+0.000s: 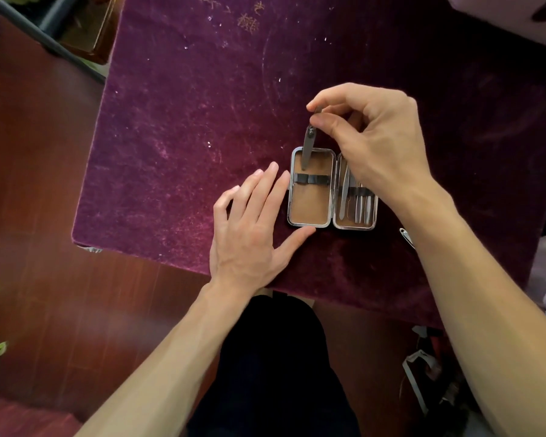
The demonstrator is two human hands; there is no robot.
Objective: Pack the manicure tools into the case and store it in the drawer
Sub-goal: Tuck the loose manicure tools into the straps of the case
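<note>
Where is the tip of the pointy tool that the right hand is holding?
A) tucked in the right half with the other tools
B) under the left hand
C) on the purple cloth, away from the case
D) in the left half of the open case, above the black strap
D: the right hand pinches the pointy tool by its top, and its tip is in the left half of the case, above the black strap.

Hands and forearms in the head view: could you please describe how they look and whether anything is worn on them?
The left hand and the right hand are bare: no gloves, rings or bracelets show. Both forearms are uncovered to the frame edge, without sleeves or a watch. The visible fingernails are short and unpainted.
</note>
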